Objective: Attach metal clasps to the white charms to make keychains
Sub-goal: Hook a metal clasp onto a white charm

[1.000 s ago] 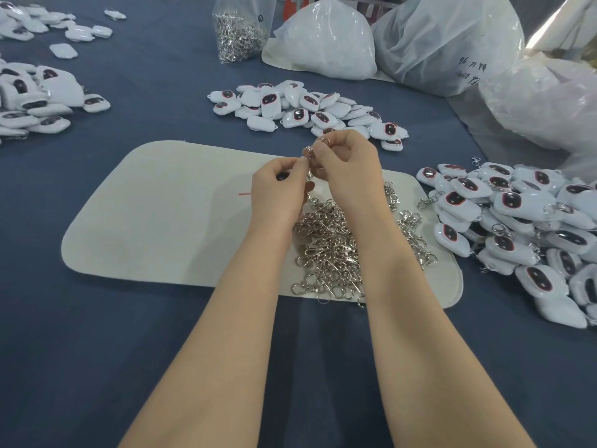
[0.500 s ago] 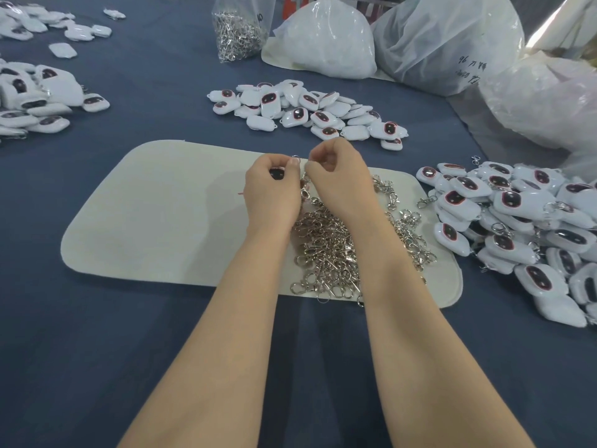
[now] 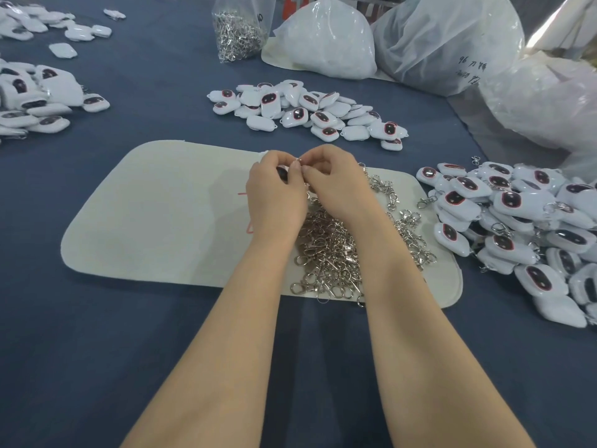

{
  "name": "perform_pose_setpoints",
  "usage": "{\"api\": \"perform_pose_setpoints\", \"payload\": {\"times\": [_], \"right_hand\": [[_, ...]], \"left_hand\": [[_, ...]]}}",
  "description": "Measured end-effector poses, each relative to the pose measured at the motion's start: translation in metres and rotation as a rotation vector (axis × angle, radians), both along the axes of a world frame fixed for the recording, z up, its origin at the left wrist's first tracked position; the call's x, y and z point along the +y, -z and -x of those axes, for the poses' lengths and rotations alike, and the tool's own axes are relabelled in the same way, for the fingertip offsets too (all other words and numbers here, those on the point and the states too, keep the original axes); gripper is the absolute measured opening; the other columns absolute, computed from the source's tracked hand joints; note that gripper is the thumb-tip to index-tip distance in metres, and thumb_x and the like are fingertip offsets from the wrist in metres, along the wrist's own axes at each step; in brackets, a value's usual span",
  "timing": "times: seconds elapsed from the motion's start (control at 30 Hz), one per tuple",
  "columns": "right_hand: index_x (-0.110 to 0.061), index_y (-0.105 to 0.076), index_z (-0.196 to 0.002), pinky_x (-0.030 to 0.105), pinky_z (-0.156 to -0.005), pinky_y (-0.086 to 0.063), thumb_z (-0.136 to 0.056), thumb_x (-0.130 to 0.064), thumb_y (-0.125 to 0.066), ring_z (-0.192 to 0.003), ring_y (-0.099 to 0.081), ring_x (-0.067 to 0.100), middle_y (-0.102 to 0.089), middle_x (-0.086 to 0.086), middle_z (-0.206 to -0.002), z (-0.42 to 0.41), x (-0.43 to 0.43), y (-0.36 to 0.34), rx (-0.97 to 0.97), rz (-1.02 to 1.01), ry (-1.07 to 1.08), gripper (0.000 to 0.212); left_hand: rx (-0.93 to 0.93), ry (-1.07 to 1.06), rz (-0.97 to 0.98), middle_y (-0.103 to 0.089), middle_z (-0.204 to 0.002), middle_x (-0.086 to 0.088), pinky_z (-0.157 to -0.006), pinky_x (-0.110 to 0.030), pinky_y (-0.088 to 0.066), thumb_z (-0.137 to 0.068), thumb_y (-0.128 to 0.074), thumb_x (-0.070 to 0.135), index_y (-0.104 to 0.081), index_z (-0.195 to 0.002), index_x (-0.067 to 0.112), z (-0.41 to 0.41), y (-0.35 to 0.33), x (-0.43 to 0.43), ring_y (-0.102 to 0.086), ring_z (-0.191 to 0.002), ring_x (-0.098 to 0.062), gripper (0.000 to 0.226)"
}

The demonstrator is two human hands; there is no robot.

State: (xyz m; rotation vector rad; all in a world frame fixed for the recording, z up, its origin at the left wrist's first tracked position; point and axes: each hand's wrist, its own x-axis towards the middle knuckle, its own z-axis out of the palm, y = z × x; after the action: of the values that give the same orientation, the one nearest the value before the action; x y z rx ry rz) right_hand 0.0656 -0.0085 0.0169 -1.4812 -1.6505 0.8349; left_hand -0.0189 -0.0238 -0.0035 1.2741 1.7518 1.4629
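Observation:
My left hand grips a white charm, mostly hidden behind its curled fingers. My right hand pinches a small metal clasp against the charm, fingertips of both hands meeting above the cream mat. A heap of loose metal clasps lies on the mat under my wrists. White charms without clasps lie in a pile beyond the mat. A bigger pile of charms with clasps sits to the right.
More white charms lie at the far left on the blue cloth. A clear bag of clasps and several large plastic bags stand along the back and right.
Both hands dropped slightly toward the mat and drew closer together, still working the clasp onto the charm. The piles have not moved.

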Motion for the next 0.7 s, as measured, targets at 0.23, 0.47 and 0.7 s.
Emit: {"api": "perform_pose_setpoints", "payload": {"times": [0.23, 0.47, 0.7], "right_hand": [[-0.013, -0.064, -0.095, 0.022, -0.069, -0.046, -0.091, -0.016, -0.058, -0.083, -0.063, 0.013, -0.069, 0.003, -0.089, -0.0008, 0.0015, 0.003, -0.057, -0.063, 0.059, 0.008], [-0.017, -0.064, -0.086, 0.027, -0.077, -0.052, -0.09, -0.017, -0.06, -0.084, -0.066, 0.015, -0.069, 0.001, -0.084, -0.0018, 0.0028, 0.0026, 0.01, -0.056, 0.108, 0.006], [-0.015, -0.068, -0.088, 0.024, -0.072, -0.049, -0.09, -0.018, -0.059, -0.08, -0.065, 0.013, -0.069, 0.0, -0.08, -0.003, 0.0019, 0.002, -0.017, -0.039, 0.078, 0.009]], "left_hand": [[0.032, 0.022, -0.015, -0.063, -0.105, -0.007, -0.081, -0.023, -0.042, -0.096, -0.049, 0.014, -0.06, -0.094, 0.016, -0.0014, -0.0006, -0.0012, -0.056, -0.088, -0.014, 0.01], [-0.016, 0.014, -0.004, -0.064, -0.098, -0.004, -0.076, -0.02, -0.039, -0.093, -0.055, 0.018, -0.057, -0.088, 0.021, -0.001, -0.0022, -0.0025, -0.056, -0.088, -0.015, 0.007], [-0.071, 0.011, -0.005, -0.059, -0.077, 0.007, -0.06, -0.011, -0.038, -0.092, -0.057, 0.016, -0.059, -0.085, 0.019, 0.001, -0.0004, -0.0001, -0.053, -0.068, -0.005, 0.007]]}}
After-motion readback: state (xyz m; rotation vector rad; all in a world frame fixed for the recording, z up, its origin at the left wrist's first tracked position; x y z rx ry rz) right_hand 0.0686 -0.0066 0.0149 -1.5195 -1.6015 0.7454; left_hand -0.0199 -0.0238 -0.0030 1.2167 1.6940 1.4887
